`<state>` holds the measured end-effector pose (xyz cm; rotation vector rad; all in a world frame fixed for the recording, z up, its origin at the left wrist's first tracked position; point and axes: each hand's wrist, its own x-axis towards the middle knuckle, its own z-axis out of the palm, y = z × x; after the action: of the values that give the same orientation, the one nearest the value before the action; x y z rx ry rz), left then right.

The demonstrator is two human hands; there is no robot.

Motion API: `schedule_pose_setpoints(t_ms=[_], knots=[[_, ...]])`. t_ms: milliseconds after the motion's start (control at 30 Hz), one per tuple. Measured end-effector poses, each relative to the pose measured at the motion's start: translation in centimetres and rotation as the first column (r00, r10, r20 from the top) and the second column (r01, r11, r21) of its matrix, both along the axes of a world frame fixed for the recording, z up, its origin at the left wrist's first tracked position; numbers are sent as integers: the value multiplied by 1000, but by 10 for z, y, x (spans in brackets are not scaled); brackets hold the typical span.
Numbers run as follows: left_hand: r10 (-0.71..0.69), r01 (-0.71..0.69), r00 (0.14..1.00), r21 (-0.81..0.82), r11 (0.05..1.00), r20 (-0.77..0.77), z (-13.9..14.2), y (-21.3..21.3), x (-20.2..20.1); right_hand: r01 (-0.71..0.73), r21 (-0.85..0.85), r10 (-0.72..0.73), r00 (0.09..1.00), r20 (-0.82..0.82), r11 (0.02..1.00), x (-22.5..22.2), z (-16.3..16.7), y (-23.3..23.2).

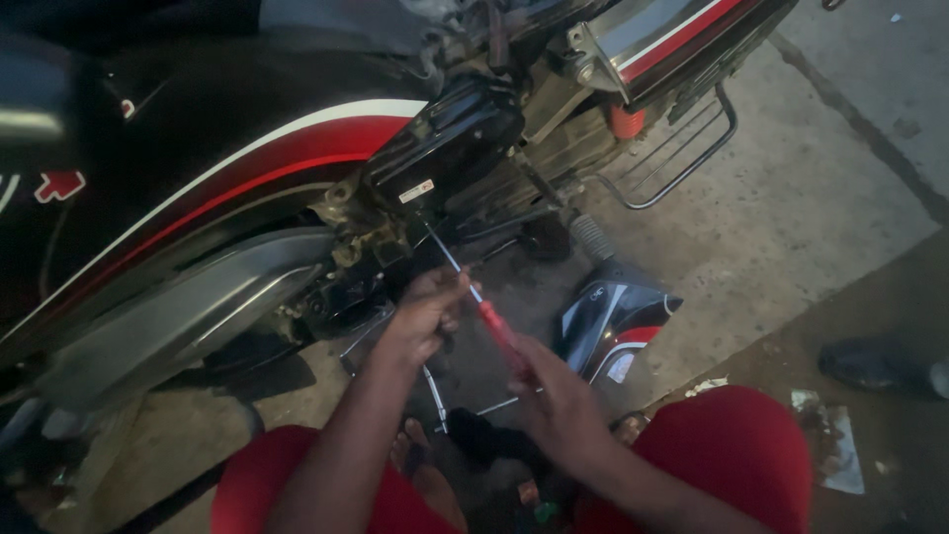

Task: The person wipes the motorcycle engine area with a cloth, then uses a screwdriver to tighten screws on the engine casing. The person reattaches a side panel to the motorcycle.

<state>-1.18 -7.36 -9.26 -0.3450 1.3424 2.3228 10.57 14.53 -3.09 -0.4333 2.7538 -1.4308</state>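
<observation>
Filling the upper left and centre of the frame: black motorcycle body with red and white stripes (247, 148), side panel removed, exposing a glossy black plastic box with a small label (445, 143) and dirty wiring and engine parts beneath it. Lying on the grey concrete floor (791, 198) at centre right: detached black, grey and red side cover (613, 321). Extending toward the upper right: chrome wire foot guard (692, 158). Occupying the lower edge: red trouser knees (732, 445) of the squatting person.

Working at centre frame: red-handled screwdriver with slim steel shaft (484, 316), running diagonally from lower right to upper left, tip reaching the dark recess just under the black box. Gripping the red handle at its rear end: right hand (563, 405), fingers curled together around it. Pinching the bare shaft partway up: left hand (425, 311), fingertips clamped on the metal, steering it. Tip seating hidden by shadow; cannot tell whether engaged in a fastener.

Hazards, as a judgement:
- Slipping off the fastener head, caused by the slanted approach and poor lighting; rounding of the head or gouging of nearby wiring likely.
- Jabbing the left fingers, caused by holding so near the tip.
- Dropping a loosened screw into the cluttered recess, caused by lack of a catching hand.
</observation>
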Motion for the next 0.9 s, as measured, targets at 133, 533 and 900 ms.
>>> schedule_pose_setpoints(t_ms=[133,533,900], knots=[[17,-19,999,47,999,49,7,-1,3,-4,-13,2,985,-174,1000,-1,-5,1],[6,1,998,-119,993,56,10,1,3,-20,2,20,961,-277,1000,2,-10,0],[120,-104,982,-114,988,146,-1,27,3,-128,-187,110,988,-105,974,-3,-15,23]])
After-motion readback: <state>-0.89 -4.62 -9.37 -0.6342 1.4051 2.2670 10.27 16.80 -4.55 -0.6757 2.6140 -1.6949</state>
